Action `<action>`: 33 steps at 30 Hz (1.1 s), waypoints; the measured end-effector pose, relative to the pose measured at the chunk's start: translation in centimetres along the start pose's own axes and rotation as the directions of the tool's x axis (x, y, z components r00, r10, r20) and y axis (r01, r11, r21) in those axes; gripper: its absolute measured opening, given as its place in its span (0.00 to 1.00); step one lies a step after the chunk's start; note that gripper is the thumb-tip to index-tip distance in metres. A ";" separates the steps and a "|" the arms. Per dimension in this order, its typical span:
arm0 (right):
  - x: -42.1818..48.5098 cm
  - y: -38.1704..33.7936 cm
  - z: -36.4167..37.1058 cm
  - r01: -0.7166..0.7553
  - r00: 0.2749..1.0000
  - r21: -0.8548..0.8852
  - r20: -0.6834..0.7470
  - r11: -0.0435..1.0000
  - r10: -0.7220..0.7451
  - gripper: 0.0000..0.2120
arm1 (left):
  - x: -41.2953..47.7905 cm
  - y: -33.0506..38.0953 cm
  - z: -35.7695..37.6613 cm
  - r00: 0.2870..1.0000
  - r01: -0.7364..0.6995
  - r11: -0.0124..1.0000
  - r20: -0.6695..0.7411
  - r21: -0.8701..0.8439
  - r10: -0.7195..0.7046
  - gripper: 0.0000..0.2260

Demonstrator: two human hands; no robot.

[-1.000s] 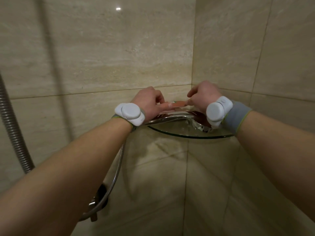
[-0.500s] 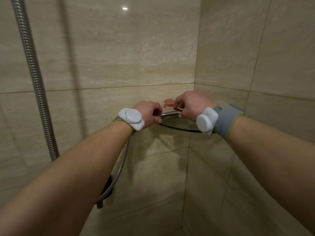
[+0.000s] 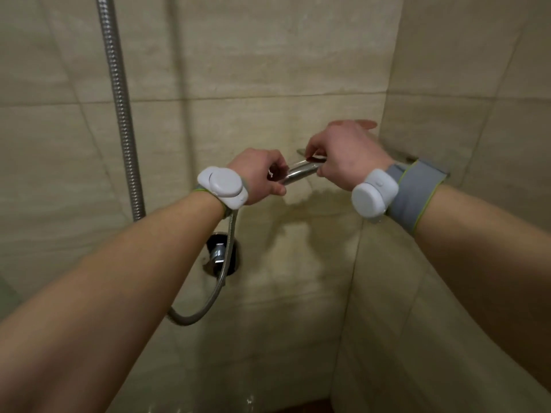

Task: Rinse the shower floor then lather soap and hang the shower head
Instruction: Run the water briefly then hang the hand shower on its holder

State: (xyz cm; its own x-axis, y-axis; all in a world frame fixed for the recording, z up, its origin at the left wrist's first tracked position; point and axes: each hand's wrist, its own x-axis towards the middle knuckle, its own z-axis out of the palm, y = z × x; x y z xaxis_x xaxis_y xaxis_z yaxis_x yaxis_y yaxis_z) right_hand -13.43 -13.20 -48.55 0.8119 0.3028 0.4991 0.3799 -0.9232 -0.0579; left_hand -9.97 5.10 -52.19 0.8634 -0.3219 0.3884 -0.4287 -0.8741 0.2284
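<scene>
Since half a second ago the two hands have drawn in over the shower head (image 3: 299, 172), and the view has dropped, so the wall fitting (image 3: 222, 254) below the left wrist now shows in full. The left hand (image 3: 259, 174) grips the smooth chrome handle, fingers wrapped round it. The right hand (image 3: 347, 158) sits just beyond it at the handle's far end, fingers curled, pinching a thin reddish-brown sliver that looks like the soap (image 3: 316, 158), though most of it is hidden under the fingers. One finger juts out flat above the knuckles.

A ribbed metal hose (image 3: 222, 272) drops from under the left wrist, passes in front of the fitting and loops back low down. A second ribbed length (image 3: 120, 99) runs straight up the wall, well to the left of the left hand. Each wrist carries a rounded white device (image 3: 222, 187), and the right one also has a grey band (image 3: 414, 192) edged in green.

The walls (image 3: 268, 55) are glossy beige stone tiles with thin joints, meeting in a corner to the right of the right hand. A dark damp patch (image 3: 313, 210) spreads on the tile beneath both hands. Only an edge of the corner shelf (image 3: 413, 158) shows behind the right wrist. Bare wall lies open above and to the left of the hands.
</scene>
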 end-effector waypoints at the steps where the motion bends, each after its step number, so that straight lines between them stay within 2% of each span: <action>1: -0.5 -0.8 0.5 0.005 1.000 0.010 -0.024 1.000 -0.005 0.15 | -0.8 -0.5 0.3 1.000 0.014 1.000 0.000 -0.012 -0.014 0.17; 5: -2.2 -4.0 2.7 0.034 0.993 0.084 -0.115 0.996 -0.024 0.11 | -3.8 -3.2 1.6 0.998 0.063 0.995 -0.013 -0.078 -0.064 0.17; 7: -3.4 -5.8 4.3 -0.033 0.986 0.213 -0.153 0.976 0.067 0.07 | -5.0 -4.8 2.0 0.996 0.086 0.990 -0.025 -0.112 -0.090 0.16; 9: -4.8 -7.7 7.0 -0.183 0.960 0.379 -0.129 0.907 0.248 0.04 | -6.3 -6.5 2.4 0.994 0.110 0.985 -0.013 -0.133 -0.112 0.15; 11: -6.3 -9.7 10.3 -0.364 0.895 0.559 -0.012 0.745 0.445 0.06 | -7.7 -8.0 3.0 0.991 0.131 0.981 0.012 -0.147 -0.130 0.15; 12: -6.9 -10.8 12.2 -0.439 0.848 0.646 0.068 0.624 0.526 0.07 | -8.6 -8.9 3.5 0.990 0.143 0.978 0.028 -0.155 -0.140 0.15; 14: -7.9 -12.9 15.8 -0.525 0.732 0.789 0.228 0.319 0.642 0.10 | -10.3 -10.4 5.0 0.987 0.160 0.973 0.059 -0.165 -0.152 0.15; 16: -8.4 -14.5 18.8 -0.496 0.637 0.868 0.345 0.025 0.689 0.14 | -12.0 -11.5 7.0 0.984 0.167 0.969 0.092 -0.180 -0.152 0.16; 17: -8.4 -15.0 19.9 -0.457 0.598 0.886 0.370 -0.077 0.711 0.11 | -12.9 -11.9 8.1 0.982 0.169 0.967 0.112 -0.191 -0.150 0.16; 18: -8.3 -15.5 21.1 -0.424 0.548 0.893 0.387 -0.153 0.741 0.08 | -13.6 -12.3 9.3 0.980 0.175 0.962 0.136 -0.208 -0.149 0.17; 20: -8.7 -16.1 23.1 -0.408 0.435 0.872 0.447 -0.272 0.782 0.09 | -15.2 -13.0 11.5 0.969 0.207 0.945 0.186 -0.253 -0.162 0.19; 22: -9.8 -16.6 25.1 -0.440 0.369 0.840 0.492 -0.318 0.789 0.09 | -16.6 -14.3 13.6 0.950 0.246 0.922 0.262 -0.301 -0.168 0.19; 24: -10.9 -16.7 27.0 -0.475 0.343 0.807 0.537 -0.351 0.771 0.08 | -17.7 -15.8 15.5 0.929 0.294 0.883 0.327 -0.365 -0.173 0.15; 26: -11.7 -16.5 28.7 -0.510 0.327 0.774 0.579 -0.376 0.747 0.08 | -18.2 -17.3 16.9 0.916 0.375 0.791 0.321 -0.483 -0.239 0.09; 28: -12.0 -16.4 30.2 -0.565 0.330 0.744 0.601 -0.358 0.728 0.07 | -17.9 -18.5 18.1 0.906 0.424 0.712 0.265 -0.560 -0.331 0.08; 33: -11.9 -16.3 32.8 -0.581 0.376 0.736 0.621 -0.348 0.688 0.06 | -15.7 -20.2 21.0 0.837 0.546 0.617 0.339 -0.566 -0.430 0.32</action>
State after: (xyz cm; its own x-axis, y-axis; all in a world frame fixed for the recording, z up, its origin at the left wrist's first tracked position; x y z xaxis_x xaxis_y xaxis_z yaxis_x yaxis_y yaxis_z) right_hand -14.73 5.98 -81.90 0.8417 -0.3740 -0.3893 -0.2772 0.3194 -0.9062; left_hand -9.27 20.21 -81.62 0.9970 -0.0165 -0.0755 0.0566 -0.5092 0.8588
